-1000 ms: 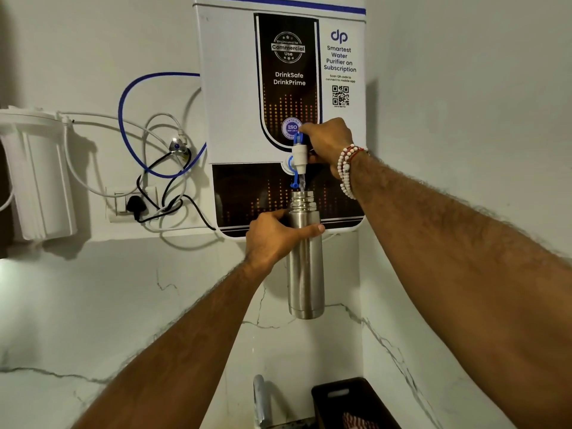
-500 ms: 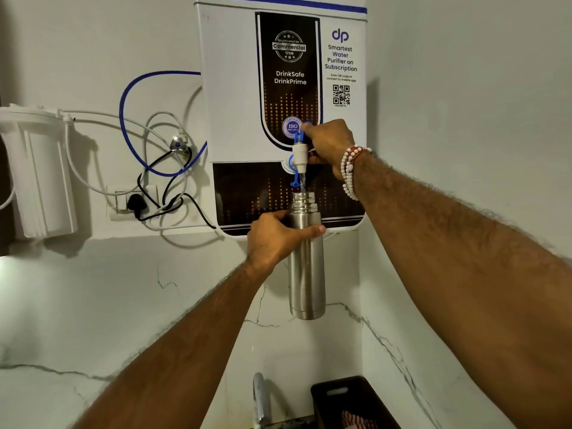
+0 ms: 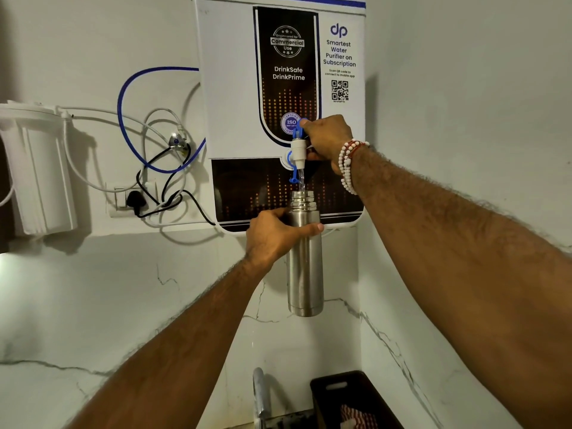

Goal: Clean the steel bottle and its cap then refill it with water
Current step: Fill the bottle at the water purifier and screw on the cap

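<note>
Tall cylindrical brushed-steel bottle (image 3: 305,267), cap off, held upright in mid-air against the far wall, its threaded open mouth directly under the white plastic tap with blue lever (image 3: 299,150). Thin stream of water (image 3: 302,181) falls from the tap spout into the bottle mouth.

Left hand (image 3: 272,235) wraps the bottle's upper body just below the shoulder, fingers curled closed around it from the left, thumb tip showing on the right side of the steel. Right hand (image 3: 328,140) is up at the tap, fingers bent in on the blue lever from the right; how tight the pinch is cannot be told, since the hand hides its own fingertips. String of white and red beads (image 3: 348,164) circles the right wrist.

The tap sits low-centre on a white wall-mounted water purifier with black printed panels (image 3: 235,88), reading "DrinkSafe DrinkPrime". Left of the purifier: looped blue tube (image 3: 122,97), white tubes, black cable running to a black plug in a wall socket (image 3: 134,198). Far left on the wall, white cylindrical filter housing (image 3: 34,168).

Wall below is white marble with grey veins (image 3: 93,305). Near bottom edge: chrome tap spout (image 3: 259,388), and right of it a dark plastic basket (image 3: 356,394) with red-and-white striped cloth inside. Bottle cap not seen.
</note>
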